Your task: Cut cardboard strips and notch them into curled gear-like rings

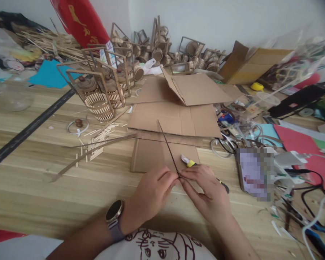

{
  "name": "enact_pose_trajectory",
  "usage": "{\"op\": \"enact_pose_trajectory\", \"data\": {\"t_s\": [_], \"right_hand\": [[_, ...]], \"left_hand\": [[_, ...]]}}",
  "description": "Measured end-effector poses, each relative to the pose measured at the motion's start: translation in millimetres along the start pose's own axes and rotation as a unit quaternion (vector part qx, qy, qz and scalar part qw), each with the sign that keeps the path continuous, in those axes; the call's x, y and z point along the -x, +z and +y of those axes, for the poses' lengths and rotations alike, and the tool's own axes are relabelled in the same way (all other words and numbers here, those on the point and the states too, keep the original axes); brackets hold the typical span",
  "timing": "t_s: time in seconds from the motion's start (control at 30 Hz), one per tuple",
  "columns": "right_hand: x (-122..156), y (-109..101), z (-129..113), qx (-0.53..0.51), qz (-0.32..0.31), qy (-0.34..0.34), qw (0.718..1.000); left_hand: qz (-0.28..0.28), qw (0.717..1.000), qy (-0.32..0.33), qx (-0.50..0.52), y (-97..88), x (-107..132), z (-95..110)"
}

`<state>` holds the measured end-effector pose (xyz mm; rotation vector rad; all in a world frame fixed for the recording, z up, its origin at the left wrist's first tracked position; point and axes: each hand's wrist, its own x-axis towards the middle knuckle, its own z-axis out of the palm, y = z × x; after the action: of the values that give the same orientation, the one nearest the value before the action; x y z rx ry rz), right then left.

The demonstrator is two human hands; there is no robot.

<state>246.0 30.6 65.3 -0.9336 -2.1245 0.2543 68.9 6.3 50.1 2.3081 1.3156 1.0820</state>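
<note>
A thin dark strip, notched or twisted along its lower half, slants up from my fingertips over the cardboard. My left hand, below a wrist with a watch, pinches its near end. Meeting it from the other side, my right hand has thumb and fingers closed on the same end. The exact grip point is partly hidden by the fingertips. Beneath and beyond my right hand lies a yellow and black utility knife, its middle covered by the hand. Flat cardboard sheets lie just ahead.
Small slatted baskets with tall handle frames stand at the back left, near several loose pale sticks. A long curved brown strip lies left of the cardboard. On the right are a phone, cables and coloured paper.
</note>
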Motion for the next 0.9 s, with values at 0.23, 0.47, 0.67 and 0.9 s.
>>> {"op": "enact_pose_trajectory", "data": {"t_s": [0.23,0.47,0.67,0.9], "right_hand": [[6.2,8.6,-3.4,0.075,0.038,-0.029,0.996],[5.7,7.7,-4.6,0.027,0.037,0.014,0.999],[2.5,6.5,-6.1,-0.036,0.025,0.044,0.998],[5.0,4.6,-2.7,-0.076,0.015,0.074,0.994]], "left_hand": [[-0.023,0.999,-0.027,0.011,2.8,-1.1,0.5],[-0.042,0.997,-0.022,0.056,0.2,-1.3,2.2],[-0.039,0.995,-0.020,0.087,-1.3,-1.4,2.0],[-0.022,0.994,-0.003,0.109,-0.4,-1.3,0.5]]}}
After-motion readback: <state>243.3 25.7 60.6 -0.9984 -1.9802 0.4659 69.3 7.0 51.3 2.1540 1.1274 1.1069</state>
